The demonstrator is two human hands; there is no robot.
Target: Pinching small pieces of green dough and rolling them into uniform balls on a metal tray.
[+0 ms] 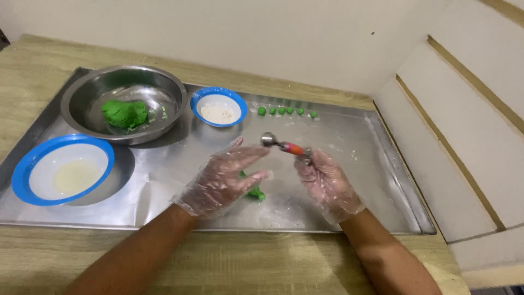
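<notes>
My right hand (326, 184), in a clear plastic glove, holds a small metal scoop with a red handle (284, 145) above a steel tray (355, 142). The scoop's round head points left toward my left hand (224, 180). That gloved left hand hovers with fingers spread, fingertips close to the scoop head. Under it, a piece of green dough (254, 192) lies on the tray, partly hidden by the fingers. Several small green dough balls (286, 111) sit in a row along the tray's far edge.
A steel bowl (87, 93) at the back left holds a lump of green dough (124, 113). Beside it stands a small blue-rimmed bowl of white flour (218, 107). A larger blue-rimmed bowl with pale liquid (61, 169) sits front left. A wall rises on the right.
</notes>
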